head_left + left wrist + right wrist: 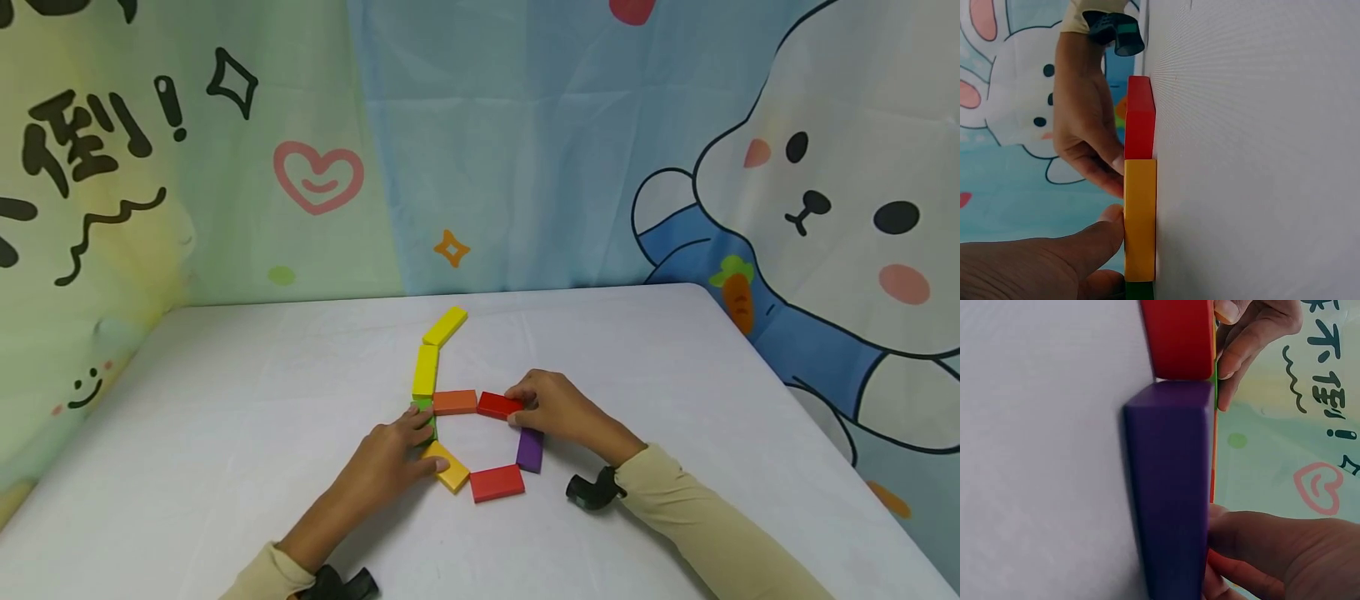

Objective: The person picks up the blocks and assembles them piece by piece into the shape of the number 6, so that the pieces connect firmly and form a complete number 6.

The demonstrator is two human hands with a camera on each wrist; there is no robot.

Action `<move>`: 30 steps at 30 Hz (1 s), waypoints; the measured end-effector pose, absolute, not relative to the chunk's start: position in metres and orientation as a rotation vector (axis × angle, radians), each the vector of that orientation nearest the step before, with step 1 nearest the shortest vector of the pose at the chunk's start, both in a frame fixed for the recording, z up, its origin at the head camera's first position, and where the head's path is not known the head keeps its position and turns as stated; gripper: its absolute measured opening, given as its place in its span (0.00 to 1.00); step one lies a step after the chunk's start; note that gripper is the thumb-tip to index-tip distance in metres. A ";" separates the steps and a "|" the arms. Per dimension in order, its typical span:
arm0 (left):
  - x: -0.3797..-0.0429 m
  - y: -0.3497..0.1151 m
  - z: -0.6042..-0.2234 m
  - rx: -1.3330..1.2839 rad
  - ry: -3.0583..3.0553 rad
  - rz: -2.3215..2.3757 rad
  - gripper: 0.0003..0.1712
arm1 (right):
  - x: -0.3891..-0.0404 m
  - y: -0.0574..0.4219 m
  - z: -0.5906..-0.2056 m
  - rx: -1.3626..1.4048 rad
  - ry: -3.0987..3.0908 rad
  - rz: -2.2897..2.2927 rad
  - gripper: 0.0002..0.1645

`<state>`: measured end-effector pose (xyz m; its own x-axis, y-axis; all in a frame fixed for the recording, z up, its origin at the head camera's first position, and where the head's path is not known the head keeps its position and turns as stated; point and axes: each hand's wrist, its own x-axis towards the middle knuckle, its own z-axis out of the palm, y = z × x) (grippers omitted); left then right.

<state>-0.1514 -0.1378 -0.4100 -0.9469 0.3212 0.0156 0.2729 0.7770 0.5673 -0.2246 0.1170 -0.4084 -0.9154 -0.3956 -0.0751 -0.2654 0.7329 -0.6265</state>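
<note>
Rectangular blocks lie flat on the white table in a closed ring with a tail. My right hand (pixel 558 408) pinches the right end of a red block (pixel 497 406) between thumb and fingers, beside an orange block (pixel 455 402). Just below that hand lies a purple block (pixel 530 451), and a second red block (pixel 497 483) forms the near side. The fingers of my left hand (pixel 393 454) rest on a green block (pixel 423 405), partly hidden by them. Its thumb touches the top of an amber block (pixel 1140 219).
Two yellow blocks (pixel 425 372) extend from the green block toward the back of the table (pixel 247 400). Each wrist carries a black camera (pixel 592 490). Behind the table hangs a printed cloth (pixel 510 150) with cartoon figures.
</note>
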 end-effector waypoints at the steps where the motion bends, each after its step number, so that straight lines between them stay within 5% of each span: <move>1: -0.151 -0.138 -0.410 0.481 2.881 0.901 0.36 | -0.224 0.117 -0.409 -0.520 2.734 -0.936 0.21; 20: -0.151 -0.138 -0.411 0.433 2.910 0.863 0.37 | -0.225 0.124 -0.408 -0.600 2.732 -0.962 0.22; 30: -0.157 -0.142 -0.392 0.329 2.956 1.184 0.15 | -0.245 0.161 -0.400 -0.534 2.874 -1.006 0.22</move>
